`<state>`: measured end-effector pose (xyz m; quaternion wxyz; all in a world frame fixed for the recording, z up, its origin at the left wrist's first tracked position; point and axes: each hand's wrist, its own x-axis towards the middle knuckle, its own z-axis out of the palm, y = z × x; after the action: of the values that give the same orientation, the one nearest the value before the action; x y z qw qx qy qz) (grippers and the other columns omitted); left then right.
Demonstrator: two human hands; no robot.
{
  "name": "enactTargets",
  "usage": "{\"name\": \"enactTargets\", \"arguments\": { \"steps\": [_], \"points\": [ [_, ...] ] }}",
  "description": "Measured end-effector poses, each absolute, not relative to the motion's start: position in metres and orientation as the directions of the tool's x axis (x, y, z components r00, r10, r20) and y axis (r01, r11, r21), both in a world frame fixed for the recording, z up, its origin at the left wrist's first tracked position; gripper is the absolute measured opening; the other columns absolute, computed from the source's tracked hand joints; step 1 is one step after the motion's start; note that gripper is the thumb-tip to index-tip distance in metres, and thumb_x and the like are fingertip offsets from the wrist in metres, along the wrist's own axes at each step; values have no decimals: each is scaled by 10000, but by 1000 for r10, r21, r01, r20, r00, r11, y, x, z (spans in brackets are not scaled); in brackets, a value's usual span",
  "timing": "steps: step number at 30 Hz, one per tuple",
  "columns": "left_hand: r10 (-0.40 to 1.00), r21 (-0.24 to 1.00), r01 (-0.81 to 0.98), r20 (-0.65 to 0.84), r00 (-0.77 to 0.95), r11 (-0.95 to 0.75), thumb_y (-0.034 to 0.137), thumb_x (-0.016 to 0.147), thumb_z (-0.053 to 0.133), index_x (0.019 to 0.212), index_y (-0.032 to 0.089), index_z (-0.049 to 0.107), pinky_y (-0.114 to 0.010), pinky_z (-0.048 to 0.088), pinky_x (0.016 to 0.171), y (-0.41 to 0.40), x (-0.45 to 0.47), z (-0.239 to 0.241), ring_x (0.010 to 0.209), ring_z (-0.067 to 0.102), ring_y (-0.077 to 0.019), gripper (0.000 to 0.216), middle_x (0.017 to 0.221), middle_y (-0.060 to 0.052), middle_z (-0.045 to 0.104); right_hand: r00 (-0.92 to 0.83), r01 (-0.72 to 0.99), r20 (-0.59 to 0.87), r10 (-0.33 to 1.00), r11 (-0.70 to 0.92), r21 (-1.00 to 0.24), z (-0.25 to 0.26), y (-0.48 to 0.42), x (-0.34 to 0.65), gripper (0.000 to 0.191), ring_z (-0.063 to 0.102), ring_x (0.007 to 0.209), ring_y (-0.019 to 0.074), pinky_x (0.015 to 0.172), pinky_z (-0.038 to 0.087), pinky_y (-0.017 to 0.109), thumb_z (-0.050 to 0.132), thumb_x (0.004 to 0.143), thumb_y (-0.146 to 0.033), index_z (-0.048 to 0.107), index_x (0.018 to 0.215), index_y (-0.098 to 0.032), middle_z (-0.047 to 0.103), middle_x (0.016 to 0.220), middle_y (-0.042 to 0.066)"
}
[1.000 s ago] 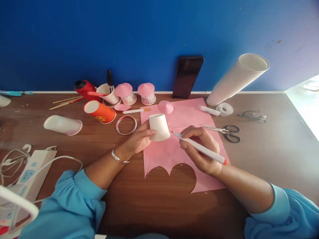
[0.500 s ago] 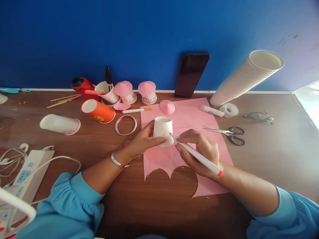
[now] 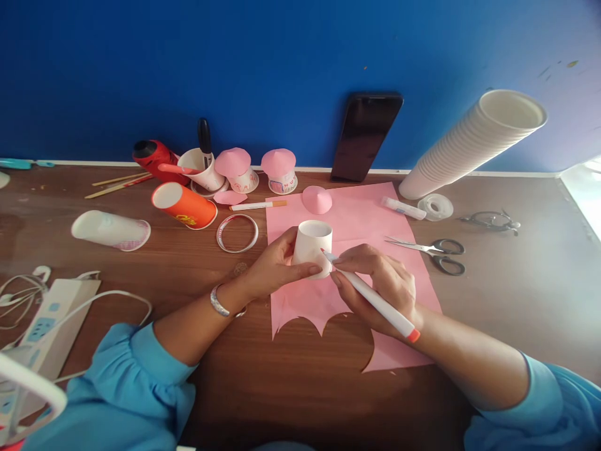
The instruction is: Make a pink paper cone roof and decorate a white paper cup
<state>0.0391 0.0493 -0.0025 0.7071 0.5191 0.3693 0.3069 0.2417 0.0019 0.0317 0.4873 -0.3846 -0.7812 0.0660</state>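
My left hand [image 3: 286, 266] is closed around a short white paper cup [image 3: 310, 246], its narrower end up and its thumb side toward me. Between the fingers of my right hand [image 3: 382, 285] is a white marker [image 3: 375, 299] with a red end cap; its tip meets or nearly meets the cup's side. Beneath both hands lies a pink paper sheet [image 3: 357, 219] with rounded cut-outs along its near edge. A pink paper cone [image 3: 317, 200] rests on the sheet behind the cup. Two small decorated cups with pink cone roofs [image 3: 278, 164] stand farther back.
Scissors [image 3: 436, 250], a tape roll [image 3: 436, 207], glasses [image 3: 493, 220] and a tall stack of paper cups [image 3: 469, 147] are on the right. A phone [image 3: 367, 136] leans on the blue wall. To the left are an orange cup [image 3: 188, 210], a white cup [image 3: 110, 230] and a power strip [image 3: 56, 326].
The white cup has shifted slightly right and tipped a little in my left hand. The marker stays in my right hand, its tip still at the cup. The view has shifted slightly.
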Motion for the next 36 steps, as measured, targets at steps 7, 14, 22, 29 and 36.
{"name": "enactTargets", "arguments": {
  "steps": [7,14,22,29,36],
  "points": [
    [809,961,-48,-200,553,271,332,762,878,1275,234,614,-394,540,937,50,37,-4,1142,622,-274,585,1207,-74,668,-218,514,703,677,692,-507,30,2,243,133,698,625,142,526,568,257,634,931,-123,571,997,-220,699,751,11],
    [787,941,-142,-168,594,308,329,833,824,1343,274,608,-368,522,939,53,31,-13,1134,624,-248,556,1248,-76,668,-164,482,581,797,579,-658,35,1,249,108,711,701,144,606,577,269,633,936,-153,571,977,-232,714,808,13],
    [795,950,-97,-190,576,298,340,821,835,1366,292,592,-397,517,960,54,30,-15,1167,616,-265,599,1271,-71,662,-157,449,556,817,560,-696,32,1,247,106,704,716,138,626,565,267,639,934,-163,570,969,-236,716,829,12],
    [826,976,-24,-170,538,216,318,783,868,1286,255,604,-390,506,980,51,36,-9,1173,605,-260,572,1226,-58,648,-182,491,585,791,588,-643,31,0,246,119,712,690,138,599,570,255,643,937,-157,576,987,-241,697,784,-7],
    [844,983,-40,-135,520,182,301,735,905,1262,241,586,-401,505,987,48,41,-10,1207,595,-276,618,1261,-68,638,-239,531,681,692,680,-505,29,1,242,130,714,652,149,554,567,256,653,927,-120,586,997,-208,709,766,18]
  ]
}}
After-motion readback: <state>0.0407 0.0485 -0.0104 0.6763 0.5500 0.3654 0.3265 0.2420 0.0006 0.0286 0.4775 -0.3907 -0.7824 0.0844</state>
